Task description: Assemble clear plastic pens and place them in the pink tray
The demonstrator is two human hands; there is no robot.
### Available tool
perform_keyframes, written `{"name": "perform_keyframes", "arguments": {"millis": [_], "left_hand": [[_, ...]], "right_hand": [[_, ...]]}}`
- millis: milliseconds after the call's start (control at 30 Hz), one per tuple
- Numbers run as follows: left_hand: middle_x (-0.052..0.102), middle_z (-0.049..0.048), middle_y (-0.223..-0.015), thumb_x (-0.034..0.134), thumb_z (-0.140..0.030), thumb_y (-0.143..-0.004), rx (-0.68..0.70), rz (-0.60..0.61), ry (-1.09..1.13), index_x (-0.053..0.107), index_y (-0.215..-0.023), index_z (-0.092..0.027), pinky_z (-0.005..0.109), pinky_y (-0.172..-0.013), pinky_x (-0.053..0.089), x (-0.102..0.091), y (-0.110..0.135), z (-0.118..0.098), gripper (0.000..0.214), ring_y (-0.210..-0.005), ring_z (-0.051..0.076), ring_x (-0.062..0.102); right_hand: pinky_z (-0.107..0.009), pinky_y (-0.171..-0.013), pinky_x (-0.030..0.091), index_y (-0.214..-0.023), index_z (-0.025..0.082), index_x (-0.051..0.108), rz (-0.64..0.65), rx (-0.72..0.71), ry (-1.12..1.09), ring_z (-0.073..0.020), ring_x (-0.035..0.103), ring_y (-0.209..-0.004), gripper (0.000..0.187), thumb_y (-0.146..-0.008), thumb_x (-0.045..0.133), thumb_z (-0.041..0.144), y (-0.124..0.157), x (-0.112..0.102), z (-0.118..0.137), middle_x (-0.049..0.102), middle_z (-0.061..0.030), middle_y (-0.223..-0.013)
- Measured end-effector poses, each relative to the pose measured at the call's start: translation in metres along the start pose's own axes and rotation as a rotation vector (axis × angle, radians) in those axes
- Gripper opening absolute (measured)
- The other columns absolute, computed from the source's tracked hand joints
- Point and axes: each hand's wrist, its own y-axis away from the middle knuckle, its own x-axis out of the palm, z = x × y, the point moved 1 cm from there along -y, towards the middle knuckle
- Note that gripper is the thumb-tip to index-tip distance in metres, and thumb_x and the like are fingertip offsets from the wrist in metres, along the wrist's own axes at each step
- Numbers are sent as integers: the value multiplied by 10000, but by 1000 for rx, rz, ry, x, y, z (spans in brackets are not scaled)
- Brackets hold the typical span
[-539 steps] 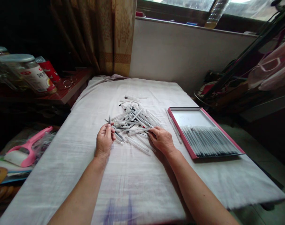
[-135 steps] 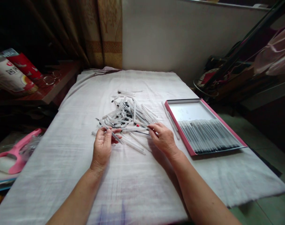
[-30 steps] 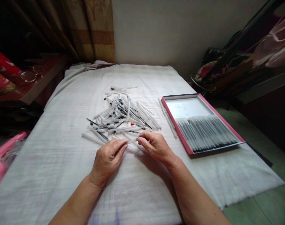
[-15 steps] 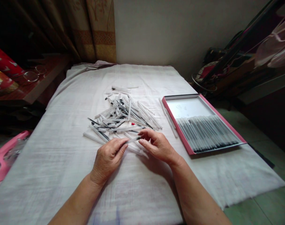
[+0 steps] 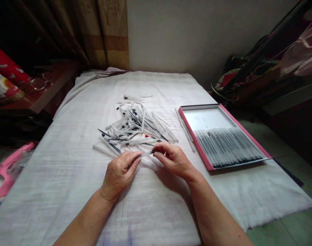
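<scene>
A pen [image 5: 146, 154] with a clear barrel and a dark end is stretched between my two hands, just above the cloth. My left hand [image 5: 121, 171] is closed around its left part, thumb on top. At the dark right end, my right hand [image 5: 172, 159] pinches with thumb and forefinger. Right beyond my fingers lies a loose pile of pen parts [image 5: 135, 124]: translucent barrels, thin black refills and small black caps. One small red piece [image 5: 146, 136] shows among them. My hands cover the near edge of the pile.
A shallow pink-edged box [image 5: 209, 118] on the right holds a row of pens [image 5: 228, 147]. Loose barrels [image 5: 185, 131] lie along its left side. White cloth [image 5: 76, 191] covers the table. Off to the left are eyeglasses [image 5: 38, 83] on a wooden cabinet and a pink plastic object [image 5: 11, 167].
The thumb and forefinger of my right hand have closed onto the pen's dark end. My left hand keeps its grip. The whole view has shifted slightly.
</scene>
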Motion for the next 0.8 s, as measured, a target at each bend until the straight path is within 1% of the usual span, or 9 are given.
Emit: {"name": "perform_keyframes", "arguments": {"millis": [67,100,233,367,433,500,600,700,800], "left_hand": [[735,48,-966,556,-227,-930,7,-4,-1,666,-1105,-198,248,-809,535,0,0,0,209,-886,159,695],[735,49,-969,556,-227,-930,9,-5,-1,666,-1106,-197,250,-813,535,0,0,0,210,-889,160,695],[737,50,-968,547,-240,-933,4,-4,-2,670,-1102,-202,253,-808,543,0,0,1,213,-885,164,700],[741,51,-961,537,-256,-937,-10,-2,1,676,-1100,-213,264,-804,551,-1,-1,-1,218,-878,169,704],[742,51,-965,538,-256,-937,-14,0,7,675,-1102,-214,265,-804,551,-1,-1,-1,219,-879,169,704],[742,52,-967,541,-254,-936,-15,0,12,674,-1101,-213,265,-803,551,0,-1,-1,216,-880,169,703],[740,53,-970,548,-253,-933,-8,-4,6,674,-1104,-211,267,-811,550,0,-1,0,216,-886,170,701],[739,53,-963,557,-250,-930,-6,-9,8,681,-1093,-214,263,-803,550,0,0,0,208,-881,168,700],[738,48,-952,578,-237,-919,-15,-29,24,692,-1069,-219,255,-794,552,-1,0,-1,190,-869,162,698]], "right_hand": [[-223,-603,415,-853,182,656,10,5,27,-109,569,-648,94,-871,571,217,0,0,0,656,-3,-731],[-222,-599,413,-864,182,656,15,14,30,-109,568,-645,93,-871,577,230,0,0,0,653,-2,-728],[-208,-560,405,-1016,187,645,6,17,-27,-96,558,-616,173,-854,601,229,1,1,-2,671,-3,-784],[-223,-590,413,-887,185,663,-5,-19,-3,-103,555,-627,91,-865,578,213,0,2,-2,667,-4,-754],[-230,-602,416,-835,182,660,8,-8,23,-109,559,-631,113,-877,566,229,0,2,-1,658,-4,-720],[-229,-594,418,-885,185,662,16,9,13,-110,563,-626,105,-874,577,245,-1,3,0,665,-4,-727],[-221,-575,418,-988,191,659,-4,7,-26,-107,568,-619,154,-851,600,229,-1,3,0,686,-7,-778],[-225,-606,426,-895,183,675,-23,-27,-21,-112,583,-652,102,-854,586,208,-1,3,0,689,-12,-779],[-222,-605,421,-832,173,670,-22,-13,-30,-110,577,-650,106,-859,579,221,-2,4,1,676,-6,-744]]}}
